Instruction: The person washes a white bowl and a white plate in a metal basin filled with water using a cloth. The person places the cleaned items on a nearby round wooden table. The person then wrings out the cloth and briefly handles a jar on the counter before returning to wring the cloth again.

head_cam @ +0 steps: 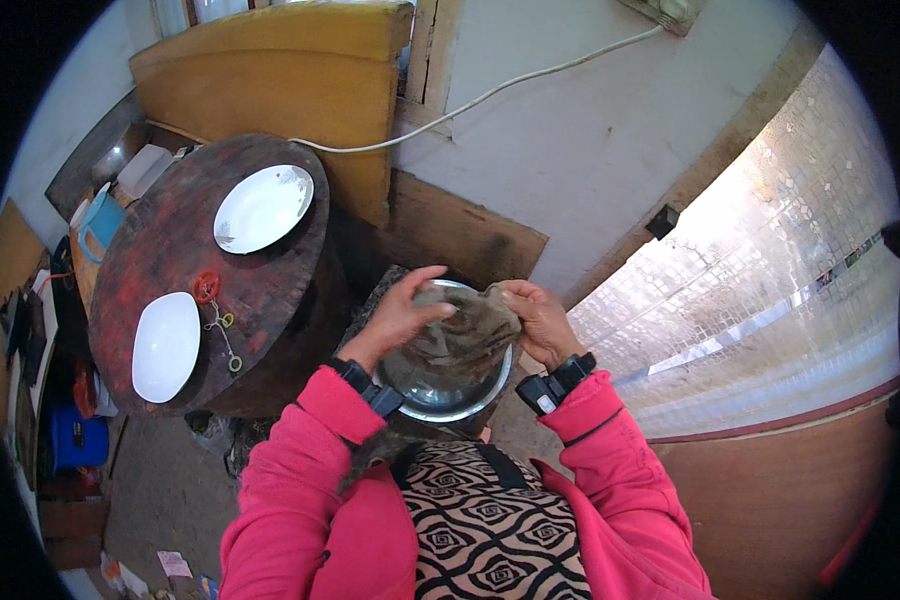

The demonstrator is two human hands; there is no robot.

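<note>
A wet-looking grey-brown cloth (469, 330) is spread between my hands over a shiny metal basin (457, 412). My right hand (541, 319) pinches the cloth's right edge between thumb and fingers. At the cloth's left side is my left hand (397, 319), its thumb over the fabric and its index finger raised apart. The other left fingers are hidden, so whether they grip the cloth is unclear. The basin's near rim and part of its shiny inside show below the cloth.
To the left, a round dark wooden table (262, 300) holds an oval plate (264, 210), a rectangular white dish (166, 346) and a red ring with string (206, 287). Behind it leans a yellow wooden board (270, 97). A white cable (495, 90) crosses the wall; a patterned translucent curtain (780, 262) hangs right.
</note>
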